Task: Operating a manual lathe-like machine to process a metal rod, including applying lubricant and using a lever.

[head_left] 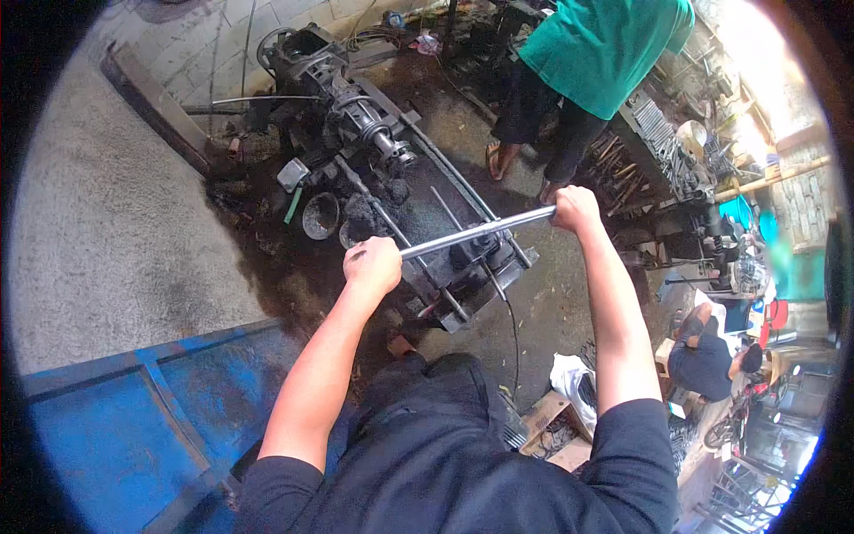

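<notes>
My left hand [374, 265] and my right hand [576, 208] are both closed round a long silver metal bar [454, 238], one near each end. The bar lies crosswise in front of me, its right end a little farther away. Below it stretches a greasy machine [360, 114] with a shaft in its middle and two long parallel rails [452, 175]. At the bar's middle there is a fitting over the near end of the machine; whether the two are joined I cannot tell. Dark shavings lie between the rails.
A person in a green top [614, 53] stands beyond the machine, near a bench of metal parts [654, 125]. Another person [707, 365] sits far right. Left are a blue metal panel [107, 436] and a round metal bowl [320, 217]. A wooden crate [544, 418] stands near my right.
</notes>
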Motion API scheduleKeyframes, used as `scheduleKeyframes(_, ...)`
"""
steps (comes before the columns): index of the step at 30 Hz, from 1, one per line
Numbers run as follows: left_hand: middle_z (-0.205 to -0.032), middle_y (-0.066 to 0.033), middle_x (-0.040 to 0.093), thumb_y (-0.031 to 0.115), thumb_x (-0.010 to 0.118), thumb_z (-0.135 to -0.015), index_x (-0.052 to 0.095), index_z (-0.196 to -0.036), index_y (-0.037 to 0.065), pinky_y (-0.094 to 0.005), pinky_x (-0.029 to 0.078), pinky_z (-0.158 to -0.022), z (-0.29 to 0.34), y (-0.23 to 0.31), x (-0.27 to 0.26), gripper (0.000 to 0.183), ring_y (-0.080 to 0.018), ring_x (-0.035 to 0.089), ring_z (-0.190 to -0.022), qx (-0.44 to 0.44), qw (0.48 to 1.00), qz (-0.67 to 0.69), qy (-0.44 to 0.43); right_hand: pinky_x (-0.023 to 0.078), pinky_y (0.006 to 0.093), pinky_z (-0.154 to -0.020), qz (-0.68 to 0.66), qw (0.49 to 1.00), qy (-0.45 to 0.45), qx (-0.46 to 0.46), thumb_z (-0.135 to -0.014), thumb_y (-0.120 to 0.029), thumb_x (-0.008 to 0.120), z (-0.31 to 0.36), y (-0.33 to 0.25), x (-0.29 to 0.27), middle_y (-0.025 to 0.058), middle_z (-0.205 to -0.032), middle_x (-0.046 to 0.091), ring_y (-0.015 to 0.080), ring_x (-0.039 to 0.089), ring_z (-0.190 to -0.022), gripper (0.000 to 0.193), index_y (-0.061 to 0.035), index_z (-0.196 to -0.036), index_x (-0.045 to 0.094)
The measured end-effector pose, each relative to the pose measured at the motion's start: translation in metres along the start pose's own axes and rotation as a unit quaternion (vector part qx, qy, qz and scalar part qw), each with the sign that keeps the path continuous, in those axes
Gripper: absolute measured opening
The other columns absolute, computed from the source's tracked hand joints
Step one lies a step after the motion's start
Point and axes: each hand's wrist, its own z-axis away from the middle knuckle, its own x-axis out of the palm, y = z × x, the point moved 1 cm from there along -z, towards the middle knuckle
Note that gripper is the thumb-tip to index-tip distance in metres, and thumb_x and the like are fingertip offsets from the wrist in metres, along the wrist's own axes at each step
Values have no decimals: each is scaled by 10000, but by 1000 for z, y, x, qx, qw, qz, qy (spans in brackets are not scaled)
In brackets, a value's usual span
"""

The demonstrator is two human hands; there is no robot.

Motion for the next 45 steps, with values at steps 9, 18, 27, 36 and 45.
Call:
scheduleKeyframes(9,-890,-110,670,420,649,-782,556,-941,94,-427,505,-741,12,-8,14,375,-309,670,-815,97,980,-40,168,559,392,-685,-52,998,-26,11,-602,-174,641,1,-3,-12,167,-752,685,313,689,-741,136,-70,-670,699)
scheduleKeyframes(18,-871,-164,693,163,428,-881,594,-935,62,-439,539,-711,-4,-4,20,202,-336,691,-790,65,978,-168,106,541,376,-771,-76,992,-47,87,-661,-144,638,17,-13,-24,136,-871,712,273,699,-833,158,-84,-777,728)
scheduleKeyframes(27,-808,-143,687,177,544,-812,588,-832,103,-472,512,-655,-103,-40,-25,89,-341,676,-735,258,918,-234,188,519,389,-801,-157,955,-69,242,-719,-190,622,91,-51,-31,134,-898,714,272,696,-882,203,-87,-854,734)
scheduleKeyframes(36,-854,-194,686,182,629,-740,730,-796,52,-435,541,-762,-89,-7,-45,173,-347,683,-824,189,967,-155,71,560,407,-719,-96,981,-100,137,-651,-233,672,101,-28,-17,144,-796,700,304,696,-777,192,-85,-762,719)
scheduleKeyframes(45,-816,-133,693,212,532,-820,603,-837,101,-430,530,-648,-112,-37,-17,132,-313,683,-729,292,923,-120,218,543,408,-734,-110,953,-76,272,-634,-236,645,93,-49,-21,143,-782,694,308,689,-773,193,-110,-762,716)
